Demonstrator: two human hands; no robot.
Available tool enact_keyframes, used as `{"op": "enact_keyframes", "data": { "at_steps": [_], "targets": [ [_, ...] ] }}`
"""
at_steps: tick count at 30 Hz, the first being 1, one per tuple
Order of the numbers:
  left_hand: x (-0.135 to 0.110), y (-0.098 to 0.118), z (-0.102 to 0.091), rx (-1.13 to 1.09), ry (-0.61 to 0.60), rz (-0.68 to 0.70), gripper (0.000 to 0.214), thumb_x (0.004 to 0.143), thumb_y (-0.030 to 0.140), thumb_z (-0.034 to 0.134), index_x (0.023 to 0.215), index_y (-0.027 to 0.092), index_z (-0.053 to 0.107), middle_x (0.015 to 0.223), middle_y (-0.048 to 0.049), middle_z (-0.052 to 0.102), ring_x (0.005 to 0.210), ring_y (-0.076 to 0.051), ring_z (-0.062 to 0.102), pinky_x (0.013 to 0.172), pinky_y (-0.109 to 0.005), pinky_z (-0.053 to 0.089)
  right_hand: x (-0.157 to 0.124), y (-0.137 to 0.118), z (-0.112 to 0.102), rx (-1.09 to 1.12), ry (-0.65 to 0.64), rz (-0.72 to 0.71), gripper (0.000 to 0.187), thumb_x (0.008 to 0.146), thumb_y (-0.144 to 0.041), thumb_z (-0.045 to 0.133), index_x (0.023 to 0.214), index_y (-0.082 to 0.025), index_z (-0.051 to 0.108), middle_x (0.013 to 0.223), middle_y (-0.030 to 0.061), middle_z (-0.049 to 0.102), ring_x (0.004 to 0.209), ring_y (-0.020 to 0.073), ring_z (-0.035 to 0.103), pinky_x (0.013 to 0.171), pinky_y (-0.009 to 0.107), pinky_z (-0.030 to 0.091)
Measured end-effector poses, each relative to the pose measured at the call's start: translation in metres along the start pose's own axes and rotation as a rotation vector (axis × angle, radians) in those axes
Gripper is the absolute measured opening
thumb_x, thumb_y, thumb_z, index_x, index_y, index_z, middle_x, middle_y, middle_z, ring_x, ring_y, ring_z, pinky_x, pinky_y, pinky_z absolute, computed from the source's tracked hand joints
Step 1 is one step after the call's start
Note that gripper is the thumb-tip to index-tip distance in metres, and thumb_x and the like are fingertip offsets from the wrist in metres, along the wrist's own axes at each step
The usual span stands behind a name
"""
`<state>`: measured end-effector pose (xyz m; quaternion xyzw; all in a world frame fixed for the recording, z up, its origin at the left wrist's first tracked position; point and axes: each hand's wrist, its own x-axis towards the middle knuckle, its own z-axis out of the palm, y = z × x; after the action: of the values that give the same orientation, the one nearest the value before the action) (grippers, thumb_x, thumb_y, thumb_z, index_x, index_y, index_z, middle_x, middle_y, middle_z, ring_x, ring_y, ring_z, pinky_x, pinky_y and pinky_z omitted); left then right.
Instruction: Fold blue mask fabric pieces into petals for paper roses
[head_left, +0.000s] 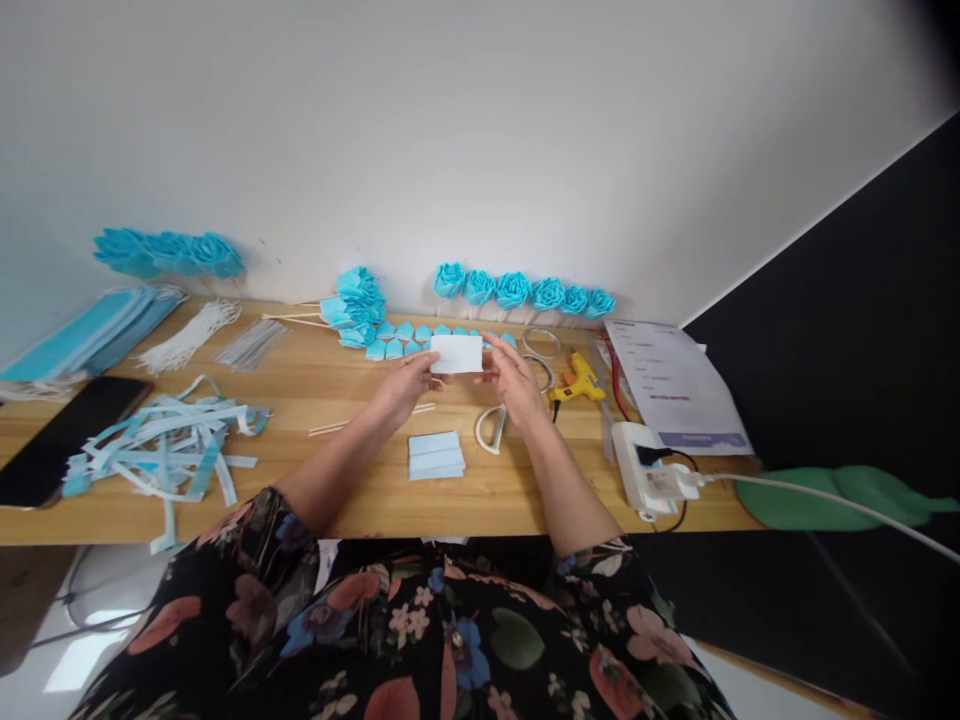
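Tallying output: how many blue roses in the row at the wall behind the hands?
6 roses, side by side at the wall, running from above the held white piece right to the printed sheet. None looks hidden.

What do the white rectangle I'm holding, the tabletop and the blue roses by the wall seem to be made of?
White rectangle: probably thin paper or non-woven fabric, matte; flat, no gloss, pinched at its ends by left hand and right hand. Tabletop: wood, smooth satin finish; grain lines show. Blue roses: likely folded soft sheet, matte; layered petals.
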<state>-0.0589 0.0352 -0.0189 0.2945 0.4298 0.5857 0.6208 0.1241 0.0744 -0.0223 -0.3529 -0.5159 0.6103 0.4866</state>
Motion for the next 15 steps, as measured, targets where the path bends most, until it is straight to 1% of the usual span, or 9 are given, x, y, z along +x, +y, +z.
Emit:
{"op": "enact_keyframes", "data": {
  "at_steps": [3, 6, 9, 11, 13, 15],
  "targets": [
    [0.002, 0.002, -0.002, -0.058, -0.019, 0.015, 0.029, 0.074, 0.03, 0.072, 0.096, 0.012, 0.063, 0.081, -0.0065, 0.073, 0.062, -0.014, 0.066, 0.061, -0.026, 0.046, -0.001, -0.001, -0.001, -0.036, -0.026, -0.058, 0.043, 0.078, -0.042, 0.072, 0.119, -0.031, 0.068, 0.109, 0.0018, 0.074, 0.102, 0.0207, 0.066, 0.075, 0.03, 0.056],
    [0.002, 0.003, -0.001, -0.088, -0.027, 0.006, 0.028, 0.076, 0.029, 0.071, 0.097, 0.012, 0.062, 0.083, -0.0068, 0.074, 0.062, -0.014, 0.067, 0.06, -0.025, 0.046, 0.0, 0.003, -0.003, -0.134, -0.049, -0.135, 0.037, 0.078, -0.035, 0.072, 0.114, -0.03, 0.07, 0.111, 0.0016, 0.073, 0.105, 0.0203, 0.065, 0.079, 0.03, 0.054],
    [0.0, 0.003, 0.0, -0.085, -0.058, -0.014, 0.028, 0.077, 0.029, 0.072, 0.097, 0.013, 0.062, 0.083, -0.0073, 0.074, 0.062, -0.015, 0.068, 0.06, -0.025, 0.047, 0.001, 0.008, -0.005, -0.263, -0.034, -0.179, 0.025, 0.078, -0.033, 0.072, 0.103, -0.027, 0.074, 0.102, 0.0011, 0.073, 0.091, 0.0169, 0.064, 0.077, 0.028, 0.05],
    [-0.001, 0.002, 0.001, -0.069, -0.104, -0.034, 0.029, 0.077, 0.033, 0.073, 0.095, 0.013, 0.062, 0.081, -0.0082, 0.074, 0.063, -0.016, 0.068, 0.06, -0.026, 0.047, 0.001, 0.009, -0.006, -0.335, -0.021, -0.182, 0.02, 0.077, -0.035, 0.073, 0.095, -0.026, 0.076, 0.094, 0.0002, 0.073, 0.079, 0.0148, 0.062, 0.074, 0.028, 0.048],
    [-0.001, 0.002, 0.0, -0.042, -0.138, -0.042, 0.032, 0.078, 0.039, 0.072, 0.093, 0.013, 0.063, 0.08, -0.009, 0.073, 0.063, -0.016, 0.067, 0.059, -0.026, 0.047, 0.001, 0.009, -0.006, -0.377, -0.025, -0.186, 0.018, 0.077, -0.037, 0.074, 0.089, -0.025, 0.076, 0.087, -0.0003, 0.072, 0.074, 0.0142, 0.06, 0.071, 0.027, 0.047],
    [-0.001, 0.002, -0.001, 0.002, -0.118, -0.009, 0.037, 0.077, 0.046, 0.073, 0.091, 0.012, 0.065, 0.079, -0.0089, 0.072, 0.062, -0.015, 0.064, 0.056, -0.025, 0.046, 0.001, 0.008, -0.005, -0.405, -0.042, -0.189, 0.017, 0.077, -0.038, 0.075, 0.087, -0.024, 0.077, 0.083, -0.0005, 0.071, 0.072, 0.0141, 0.059, 0.069, 0.027, 0.046]
  ]
}}
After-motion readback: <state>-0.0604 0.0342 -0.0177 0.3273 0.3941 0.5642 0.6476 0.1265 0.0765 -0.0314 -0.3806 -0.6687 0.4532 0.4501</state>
